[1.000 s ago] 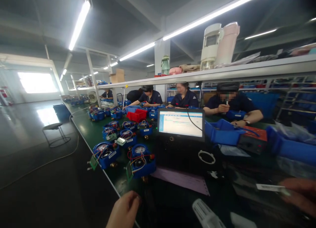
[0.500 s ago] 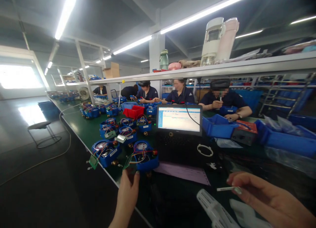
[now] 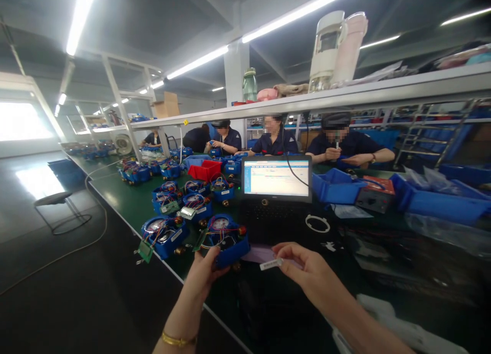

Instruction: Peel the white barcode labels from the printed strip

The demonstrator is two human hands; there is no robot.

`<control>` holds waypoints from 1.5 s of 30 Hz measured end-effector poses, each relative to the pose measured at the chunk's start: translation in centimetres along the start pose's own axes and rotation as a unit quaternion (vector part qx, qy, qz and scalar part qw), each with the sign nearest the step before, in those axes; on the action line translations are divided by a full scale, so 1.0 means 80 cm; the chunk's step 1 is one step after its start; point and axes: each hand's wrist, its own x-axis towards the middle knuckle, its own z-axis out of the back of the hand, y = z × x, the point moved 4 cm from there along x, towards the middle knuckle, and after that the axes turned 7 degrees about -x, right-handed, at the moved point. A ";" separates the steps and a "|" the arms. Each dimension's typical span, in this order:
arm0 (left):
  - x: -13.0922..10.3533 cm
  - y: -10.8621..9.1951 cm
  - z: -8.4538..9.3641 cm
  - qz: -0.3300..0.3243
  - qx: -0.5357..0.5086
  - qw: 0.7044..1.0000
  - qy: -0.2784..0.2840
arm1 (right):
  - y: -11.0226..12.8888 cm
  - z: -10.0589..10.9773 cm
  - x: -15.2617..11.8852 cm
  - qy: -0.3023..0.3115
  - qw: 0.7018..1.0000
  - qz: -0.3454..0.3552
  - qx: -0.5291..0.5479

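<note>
My left hand [image 3: 203,273] grips the near edge of a blue meter housing [image 3: 233,254], thumb on top and fingers underneath. Wires and a round dial show inside that housing, and a green circuit board [image 3: 200,240] hangs at its left side. Between the thumb and fingers of my right hand [image 3: 301,264] is a small white label [image 3: 270,264] with dark print, a short way right of the housing. Under it lies a pink paper sheet [image 3: 259,253], partly covered by the hand.
Several wired blue housings [image 3: 164,236] stand on the green bench to the left. Behind my hands is a laptop [image 3: 276,177], with a white ring [image 3: 317,223] on it. Blue bins [image 3: 337,186] and a red-topped box [image 3: 375,194] stand at right. Co-workers sit opposite beneath a shelf [image 3: 276,102].
My right hand has come left with the label, close to the housing. My left hand has shifted from the circuit board to the housing's near edge. The view has turned slightly.
</note>
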 end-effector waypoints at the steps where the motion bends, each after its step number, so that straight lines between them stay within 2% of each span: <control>1: -0.005 0.000 -0.001 0.013 -0.014 1.000 0.001 | 0.004 -0.006 0.005 -0.006 1.000 0.004 0.001; 8: -0.061 -0.008 -0.013 0.087 -0.124 0.988 -0.017 | 0.017 -0.049 0.034 0.009 0.996 0.034 0.076; 12: -0.075 -0.012 -0.017 0.098 -0.148 0.984 -0.021 | 0.025 -0.062 0.041 0.017 0.997 0.057 0.049; 17: -0.074 -0.013 -0.019 0.090 -0.165 0.982 -0.011 | 0.040 -0.068 0.043 0.001 0.997 0.064 -0.039; 23: -0.073 -0.013 -0.020 0.093 -0.168 0.981 -0.008 | 0.048 -0.074 0.045 -0.029 0.994 0.074 -0.072; 34: -0.073 -0.012 -0.022 0.081 -0.161 0.983 -0.025 | 0.045 -0.076 0.051 -0.066 0.990 0.084 -0.091; 45: -0.072 -0.016 -0.025 0.067 -0.154 0.986 -0.018 | 0.050 -0.075 0.052 -0.088 0.991 0.081 -0.068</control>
